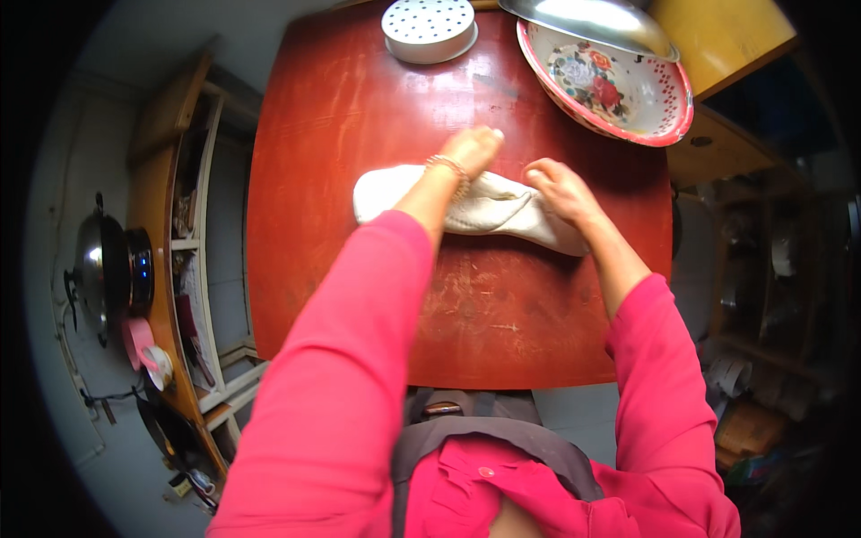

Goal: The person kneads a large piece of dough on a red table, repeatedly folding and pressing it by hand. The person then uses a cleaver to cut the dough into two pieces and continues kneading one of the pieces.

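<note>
A: What are the hands doing right now?

B: Both are pressing down on a long, pale roll of dough [475, 208] that is lying across the red wooden table [341, 134]. The left hand [473, 151] is curling into a loose fist over the dough's far edge, knuckles down, with a beaded bracelet [451, 170] circling the wrist. The right hand [558, 190] is lying just beside it with fingers bent, gripping the top of the same roll.

A: What is the dough looking like?

B: Soft and matte, smooth at the rounded end sticking out past the left hand, creased and folded between the two hands, and tapering under the right wrist.

A: And the table?

B: Glossy red, worn and scuffed nearer the body, dusted with pale smears.

A: Anything beyond the hands?

B: Straight ahead of the left hand, a round white perforated lid [429, 27] is sitting. Ahead of the right hand, an enamel basin [619, 90] with painted flowers and a red dotted rim is resting, with a shiny metal lid [592, 22] partly covering it. Pink sleeves [350, 359] are hiding the table's near edge.
</note>
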`<state>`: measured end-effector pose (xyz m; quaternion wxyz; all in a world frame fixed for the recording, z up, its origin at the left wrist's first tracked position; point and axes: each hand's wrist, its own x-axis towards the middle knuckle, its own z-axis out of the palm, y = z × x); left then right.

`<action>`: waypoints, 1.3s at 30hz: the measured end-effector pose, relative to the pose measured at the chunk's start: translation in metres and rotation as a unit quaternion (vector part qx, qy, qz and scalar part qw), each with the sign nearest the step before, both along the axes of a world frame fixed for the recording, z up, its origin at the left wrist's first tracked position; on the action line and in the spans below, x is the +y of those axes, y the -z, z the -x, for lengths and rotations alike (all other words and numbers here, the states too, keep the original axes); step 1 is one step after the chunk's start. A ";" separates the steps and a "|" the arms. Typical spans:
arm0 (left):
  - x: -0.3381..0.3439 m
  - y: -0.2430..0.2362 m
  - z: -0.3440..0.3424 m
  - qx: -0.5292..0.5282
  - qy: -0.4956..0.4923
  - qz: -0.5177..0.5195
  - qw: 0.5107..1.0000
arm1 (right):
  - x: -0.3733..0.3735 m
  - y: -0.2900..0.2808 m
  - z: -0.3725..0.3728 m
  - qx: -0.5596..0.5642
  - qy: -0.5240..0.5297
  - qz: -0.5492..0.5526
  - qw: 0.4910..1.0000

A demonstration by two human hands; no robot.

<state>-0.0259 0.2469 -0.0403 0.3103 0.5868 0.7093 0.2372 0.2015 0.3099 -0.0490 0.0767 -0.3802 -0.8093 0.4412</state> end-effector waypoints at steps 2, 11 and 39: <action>-0.028 -0.018 0.032 -0.016 -0.139 -0.101 0.985 | 0.006 -0.002 -0.044 0.070 0.080 -0.240 0.965; -0.159 0.045 0.064 0.047 -0.300 0.014 0.953 | -0.020 0.090 -0.109 -0.058 0.224 -0.320 0.919; -0.188 0.076 0.079 -0.303 -0.282 -0.097 0.905 | -0.116 0.009 0.212 -0.098 -0.209 -0.294 0.928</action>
